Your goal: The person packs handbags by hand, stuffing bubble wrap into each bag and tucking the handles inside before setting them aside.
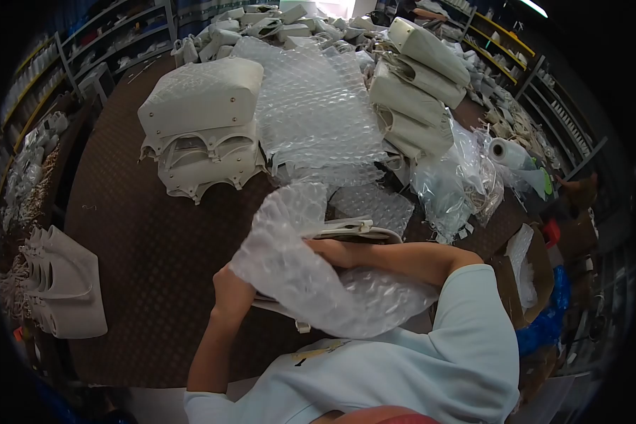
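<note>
A sheet of bubble wrap point(290, 261) lies over a white handbag point(357, 231) close to my body. The bag's upper edge shows beyond the wrap, and a small part shows below it. My left hand point(232, 291) is closed at the left edge of the wrap, with the fingertips hidden. Partly under the wrap, my right hand point(332, 253) reaches to the bag's opening; its fingers are hidden by the plastic.
Stacked white bags point(201, 99) stand at the left, more bags point(420, 85) at the right. Between them lies a pile of bubble wrap sheets point(314, 106). Clear plastic bags point(449, 177) and a roll point(509, 153) are at the right, grey bags point(67, 286) at far left.
</note>
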`<move>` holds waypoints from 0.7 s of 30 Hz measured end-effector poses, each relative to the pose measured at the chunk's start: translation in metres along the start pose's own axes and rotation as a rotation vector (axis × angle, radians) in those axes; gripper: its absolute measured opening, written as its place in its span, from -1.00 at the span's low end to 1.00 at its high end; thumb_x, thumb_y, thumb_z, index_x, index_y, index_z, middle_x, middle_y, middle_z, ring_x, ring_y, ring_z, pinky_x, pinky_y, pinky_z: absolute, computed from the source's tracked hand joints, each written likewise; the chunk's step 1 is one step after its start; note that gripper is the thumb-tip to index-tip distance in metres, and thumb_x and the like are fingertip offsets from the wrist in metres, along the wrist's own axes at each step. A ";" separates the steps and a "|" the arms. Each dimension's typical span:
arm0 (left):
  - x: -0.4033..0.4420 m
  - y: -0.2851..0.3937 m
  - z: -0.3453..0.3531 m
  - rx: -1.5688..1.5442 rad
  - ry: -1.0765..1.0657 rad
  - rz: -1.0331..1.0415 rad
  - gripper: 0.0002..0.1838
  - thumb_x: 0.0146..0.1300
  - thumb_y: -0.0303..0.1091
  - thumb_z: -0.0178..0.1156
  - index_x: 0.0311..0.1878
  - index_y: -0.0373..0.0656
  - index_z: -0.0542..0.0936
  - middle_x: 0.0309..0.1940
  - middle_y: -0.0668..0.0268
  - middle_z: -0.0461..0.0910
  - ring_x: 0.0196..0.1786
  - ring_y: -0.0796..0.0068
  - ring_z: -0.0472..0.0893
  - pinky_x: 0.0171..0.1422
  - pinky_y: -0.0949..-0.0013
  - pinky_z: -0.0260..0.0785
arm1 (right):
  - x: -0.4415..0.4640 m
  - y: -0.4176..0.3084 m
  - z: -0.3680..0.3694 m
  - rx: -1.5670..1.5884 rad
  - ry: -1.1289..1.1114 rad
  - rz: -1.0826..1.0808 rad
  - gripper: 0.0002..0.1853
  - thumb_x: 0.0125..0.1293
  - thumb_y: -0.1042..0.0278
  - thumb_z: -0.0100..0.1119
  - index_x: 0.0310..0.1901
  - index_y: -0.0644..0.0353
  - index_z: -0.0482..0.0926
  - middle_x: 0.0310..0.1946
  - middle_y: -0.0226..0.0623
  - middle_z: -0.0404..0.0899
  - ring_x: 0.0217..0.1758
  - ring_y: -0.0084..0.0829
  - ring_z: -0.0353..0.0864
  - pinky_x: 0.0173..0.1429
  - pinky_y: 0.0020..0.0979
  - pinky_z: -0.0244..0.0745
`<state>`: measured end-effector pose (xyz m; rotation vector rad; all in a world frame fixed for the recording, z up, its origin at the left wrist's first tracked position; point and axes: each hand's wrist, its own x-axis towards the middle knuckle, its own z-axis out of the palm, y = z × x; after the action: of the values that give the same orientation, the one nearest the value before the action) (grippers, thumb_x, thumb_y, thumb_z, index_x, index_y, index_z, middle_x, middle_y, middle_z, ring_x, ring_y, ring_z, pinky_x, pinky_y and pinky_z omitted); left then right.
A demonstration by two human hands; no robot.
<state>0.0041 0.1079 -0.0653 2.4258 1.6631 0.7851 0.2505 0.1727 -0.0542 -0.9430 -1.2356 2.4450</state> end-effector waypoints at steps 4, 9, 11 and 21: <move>0.009 0.007 -0.007 -0.174 0.154 0.062 -0.50 0.09 -0.27 0.21 0.16 0.01 0.42 -0.30 0.32 0.63 -0.33 0.28 0.65 -0.33 0.30 0.50 | -0.014 -0.019 0.005 -0.506 0.161 0.128 -0.56 0.34 0.06 0.05 0.04 0.26 0.50 -0.11 -0.27 0.56 -0.02 -0.48 0.50 0.08 -0.47 0.35; 0.018 0.013 0.002 0.066 0.117 -0.152 -0.49 0.19 -0.12 0.09 0.24 0.09 0.34 -0.30 0.42 0.60 -0.34 0.38 0.64 -0.39 0.34 0.51 | -0.019 -0.031 0.013 -0.929 -0.055 0.029 -0.47 0.20 0.27 0.21 0.20 0.25 0.37 0.09 -0.23 0.47 0.17 -0.40 0.40 0.23 -0.42 0.28; 0.022 0.014 0.002 0.098 0.097 -0.155 -0.47 0.18 -0.10 0.08 0.24 0.09 0.34 -0.28 0.41 0.60 -0.32 0.37 0.64 -0.37 0.32 0.51 | 0.000 -0.024 0.007 -0.957 -0.095 0.072 -0.44 0.16 0.40 0.20 0.23 0.25 0.34 0.14 -0.24 0.43 0.21 -0.37 0.36 0.28 -0.37 0.24; 0.022 0.008 0.005 -0.184 0.065 -0.155 -0.48 0.10 -0.16 0.15 0.16 -0.04 0.39 -0.18 0.25 0.59 -0.20 0.21 0.63 -0.25 0.19 0.48 | 0.001 -0.056 0.029 -0.317 0.040 0.224 -0.34 0.13 -0.01 0.30 0.19 0.17 0.36 0.03 -0.32 0.46 -0.02 -0.44 0.43 0.06 -0.55 0.28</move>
<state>0.0187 0.1254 -0.0587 2.1423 1.6941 0.9555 0.2273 0.1894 0.0015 -1.2692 -1.6151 2.4193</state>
